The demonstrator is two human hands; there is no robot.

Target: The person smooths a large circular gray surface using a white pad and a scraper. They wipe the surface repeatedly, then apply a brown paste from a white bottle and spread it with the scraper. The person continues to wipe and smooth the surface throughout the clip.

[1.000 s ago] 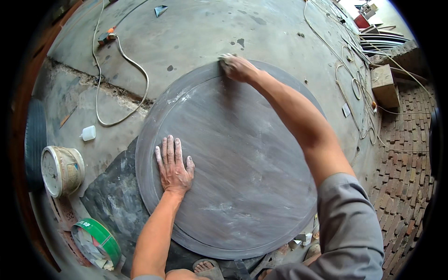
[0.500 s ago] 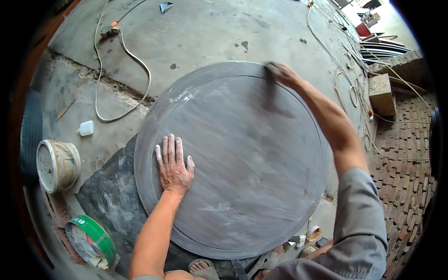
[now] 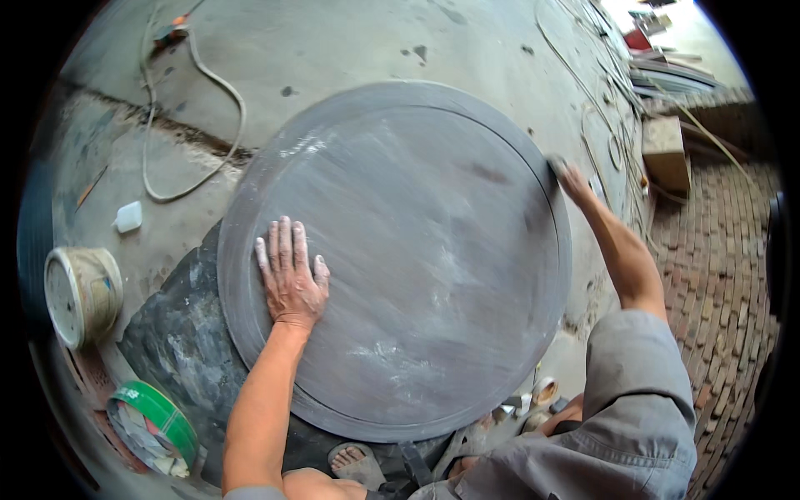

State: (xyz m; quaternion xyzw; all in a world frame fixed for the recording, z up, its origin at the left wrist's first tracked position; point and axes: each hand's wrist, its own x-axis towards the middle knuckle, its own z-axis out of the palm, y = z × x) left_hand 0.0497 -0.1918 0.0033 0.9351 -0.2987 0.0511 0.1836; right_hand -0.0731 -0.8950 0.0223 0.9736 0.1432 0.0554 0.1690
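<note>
A large round grey disc (image 3: pixel 392 275) with a grooved line near its rim fills the middle. Whitish dust streaks its surface. Flat on its left part lies my left hand (image 3: pixel 294 279), fingers straight and a little apart, their tips coated in pale dust. Out at the disc's right edge, my right hand (image 3: pixel 577 185) is closed around a small dark tool (image 3: pixel 556 165). Motion blurs the tool, and I cannot make out its exact kind. A dark smudge marks the surface toward the upper right.
To the left stand a whitish bucket (image 3: pixel 100 292), a small white bottle (image 3: pixel 127 217) and a green round container (image 3: pixel 158 412) holding scraps. A pale cable (image 3: pixel 237 108) loops across the concrete. Rolls of tape (image 3: pixel 545 389) lie near the disc's lower right; a wooden box (image 3: pixel 665 154) stands beyond.
My right hand has swept the dark tool from the disc's upper part to its right edge. My left hand stays flat on the disc. The whole view has shifted slightly.
</note>
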